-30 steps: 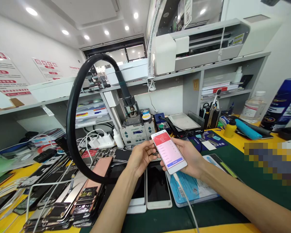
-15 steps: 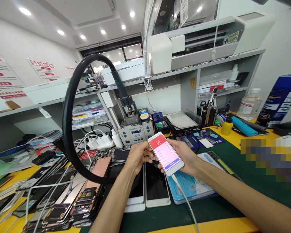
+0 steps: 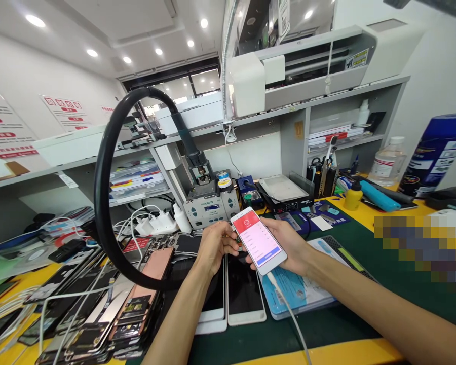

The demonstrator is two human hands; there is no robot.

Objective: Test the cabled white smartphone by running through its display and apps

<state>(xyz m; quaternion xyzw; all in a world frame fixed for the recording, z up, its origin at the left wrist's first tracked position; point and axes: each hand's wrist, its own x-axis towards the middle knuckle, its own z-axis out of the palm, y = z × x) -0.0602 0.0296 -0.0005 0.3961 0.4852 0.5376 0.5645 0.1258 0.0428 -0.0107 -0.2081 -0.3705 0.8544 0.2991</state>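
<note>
A white smartphone (image 3: 257, 242) is tilted with its lit screen facing me, showing a red band on top, a pale list and a blue bar below. My right hand (image 3: 285, 242) is closed around it from the right and behind, with fingertips showing at its lower left edge. At the phone's upper left edge is my left hand (image 3: 217, 244), its fingers curled in and seeming to grip that side. A white cable (image 3: 289, 304) runs from the phone's bottom end. Beneath lie a dark-screened white phone (image 3: 246, 296) and a blue-and-white packet (image 3: 285, 294).
Stacked phone parts (image 3: 137, 309) and a looped black hose (image 3: 102, 203) fill the left side. Behind stand a grey soldering station (image 3: 213, 208) and a flat heating plate (image 3: 283, 188). A yellow bottle (image 3: 352, 196) and a blue spray can (image 3: 433, 157) stand right, beyond the green mat (image 3: 399, 289).
The whole view has shifted slightly, so things sit a little farther left. Both hands keep nearly the same hold on the phone, and its screen looks the same.
</note>
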